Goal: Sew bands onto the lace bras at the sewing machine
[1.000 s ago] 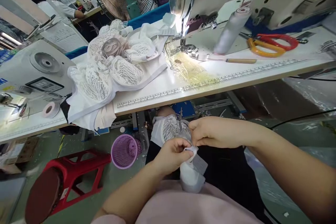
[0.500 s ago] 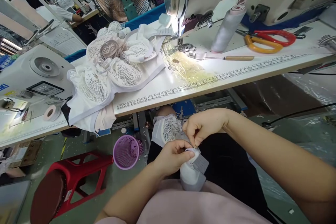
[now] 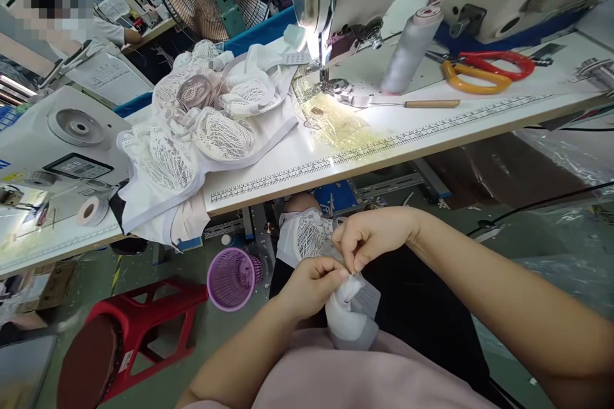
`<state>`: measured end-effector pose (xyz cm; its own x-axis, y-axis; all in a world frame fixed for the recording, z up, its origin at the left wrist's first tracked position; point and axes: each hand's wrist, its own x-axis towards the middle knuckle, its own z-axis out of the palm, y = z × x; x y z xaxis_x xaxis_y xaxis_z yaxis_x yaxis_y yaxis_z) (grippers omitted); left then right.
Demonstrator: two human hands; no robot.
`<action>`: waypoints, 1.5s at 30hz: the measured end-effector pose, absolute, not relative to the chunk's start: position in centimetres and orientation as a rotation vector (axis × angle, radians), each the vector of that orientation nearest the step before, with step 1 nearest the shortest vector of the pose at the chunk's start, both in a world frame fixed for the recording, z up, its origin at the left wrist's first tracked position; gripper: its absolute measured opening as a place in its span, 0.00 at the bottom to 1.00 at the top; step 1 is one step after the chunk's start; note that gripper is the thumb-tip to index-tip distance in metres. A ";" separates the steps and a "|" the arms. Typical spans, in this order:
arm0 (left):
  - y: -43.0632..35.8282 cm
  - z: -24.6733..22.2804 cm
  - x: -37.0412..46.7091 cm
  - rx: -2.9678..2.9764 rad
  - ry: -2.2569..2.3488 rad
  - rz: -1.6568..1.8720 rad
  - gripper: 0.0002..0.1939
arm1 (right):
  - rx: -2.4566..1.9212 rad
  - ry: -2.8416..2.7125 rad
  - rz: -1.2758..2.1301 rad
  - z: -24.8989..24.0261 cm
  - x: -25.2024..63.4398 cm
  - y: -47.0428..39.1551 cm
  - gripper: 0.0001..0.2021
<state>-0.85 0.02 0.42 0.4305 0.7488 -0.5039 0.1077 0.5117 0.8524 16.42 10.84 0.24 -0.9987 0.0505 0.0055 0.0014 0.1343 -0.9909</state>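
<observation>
Over my lap hangs a white bra (image 3: 352,319), with a lace cup lying beyond my hands and a pale folded end nearer my body. My left hand (image 3: 314,284) is closed, thumb and forefinger pinching the bra's upper edge. Just to its right, my right hand (image 3: 371,239) is also closed, its fingertips pinched at the same edge on what looks like a fine thread, too small to be sure of. The two sets of fingertips almost meet.
Ahead, a white sewing table (image 3: 268,182) carries a pile of lace bras (image 3: 206,121), a sewing machine (image 3: 316,0), a thread cone (image 3: 412,51), scissors (image 3: 480,73) and a wooden-handled tool (image 3: 432,104). Below left are a purple basket (image 3: 233,281) and a red stool (image 3: 139,326). A person sits far left.
My left fingers have shifted slightly on the bra's edge, and the fabric under them has turned a little. My right hand has dropped slightly, still pinching. The view has shifted a bit.
</observation>
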 end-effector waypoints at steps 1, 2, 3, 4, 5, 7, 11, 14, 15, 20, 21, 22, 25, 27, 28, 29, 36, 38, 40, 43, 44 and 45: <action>0.0 0.3 -0.9 0.957 1.071 0.490 0.20 | -0.074 -2.343 2.004 0.3 16.5 10.6 0.16; -0.1 0.1 -0.9 0.928 1.071 0.489 0.21 | -0.095 -2.349 1.970 0.3 16.5 10.4 0.15; -0.1 0.0 -0.9 0.892 1.071 0.489 0.21 | -0.118 -2.355 1.941 0.4 16.6 10.2 0.14; -0.2 -0.2 -0.9 0.853 1.073 0.490 0.21 | -0.142 -2.360 1.915 0.4 16.7 9.9 0.14; -0.2 -0.3 -0.9 0.815 1.073 0.492 0.22 | -0.168 -2.368 1.889 0.5 16.7 9.7 0.13; -0.2 -0.4 -0.8 0.757 1.074 0.499 0.22 | -0.228 -2.383 1.840 0.6 16.9 9.2 0.12; -0.1 -0.1 -0.6 0.714 1.076 0.539 0.21 | -0.355 -2.346 1.791 0.6 17.3 8.4 0.12; -0.1 0.5 -0.5 0.711 1.064 0.576 0.20 | -0.451 -2.251 1.786 0.0 17.7 7.8 0.13; -0.1 0.7 -0.4 0.711 1.054 0.585 0.20 | -0.480 -2.217 1.782 -0.3 17.8 7.6 0.13; -0.4 0.9 -0.1 0.707 1.050 0.629 0.19 | -0.538 -2.095 1.801 -1.3 18.4 6.6 0.15; -0.5 0.8 0.0 0.711 1.055 0.635 0.19 | -0.539 -2.087 1.805 -1.3 18.5 6.5 0.16; -0.6 0.7 0.1 0.717 1.059 0.636 0.19 | -0.540 -2.085 1.806 -1.4 18.5 6.4 0.16; -0.7 0.4 0.2 0.726 1.067 0.636 0.19 | -0.544 -2.094 1.806 -1.3 18.6 6.4 0.16; -0.8 0.3 0.2 0.739 1.075 0.636 0.20 | -0.542 -2.100 1.810 -1.2 18.6 6.5 0.16; -0.9 0.2 0.2 0.752 1.081 0.635 0.20 | -0.540 -2.104 1.809 -1.2 18.6 6.5 0.16; -0.9 0.2 0.2 0.769 1.089 0.637 0.20 | -0.538 -2.106 1.808 -1.3 18.6 6.5 0.16; -1.1 0.1 0.2 0.891 1.105 0.630 0.20 | -0.508 -2.077 1.833 -1.2 18.6 6.6 0.16; -1.1 0.3 0.2 0.889 1.110 0.617 0.20 | -0.509 -2.072 1.838 -1.1 18.6 6.5 0.16; -1.0 0.4 0.3 0.886 1.112 0.606 0.21 | -0.514 -2.071 1.845 -1.1 18.6 6.5 0.16; -0.9 0.5 0.2 0.887 1.111 0.606 0.20 | -0.510 -2.079 1.849 -1.2 18.6 6.4 0.16; -0.9 0.5 0.2 0.888 1.111 0.610 0.20 | -0.505 -2.081 1.848 -1.2 18.6 6.4 0.15; -0.9 0.5 0.1 0.886 1.111 0.612 0.20 | -0.499 -2.081 1.849 -1.3 18.6 6.4 0.15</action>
